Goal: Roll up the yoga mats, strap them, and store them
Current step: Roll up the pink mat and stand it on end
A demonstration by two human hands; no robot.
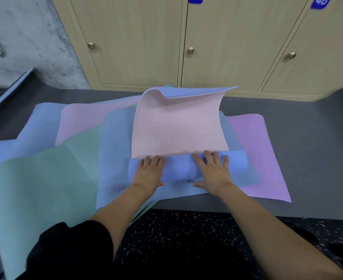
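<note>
A two-coloured mat (176, 128), pink on its upper face and blue on the other, is lying in the middle of a pile of spread mats on a grey padded surface (308, 148). Its near end is wound into a blue roll (178, 168), while its far end is lifting and curling over, showing the blue side. The left hand (149, 170) is pressing down on the left part of the roll and the right hand (213, 170) on the right part. The grip of each hand is spread, with the fingers lying flat over the top of the roll and the thumbs reaching along its near side. Under the roll a blue mat (116, 148) is lying flat, with a purple mat (253, 148) showing to the right and a green mat (45, 178) to the left. Wooden lockers (138, 47) are standing along the far edge, and a dark speckled floor (186, 239) is showing nearest.
</note>
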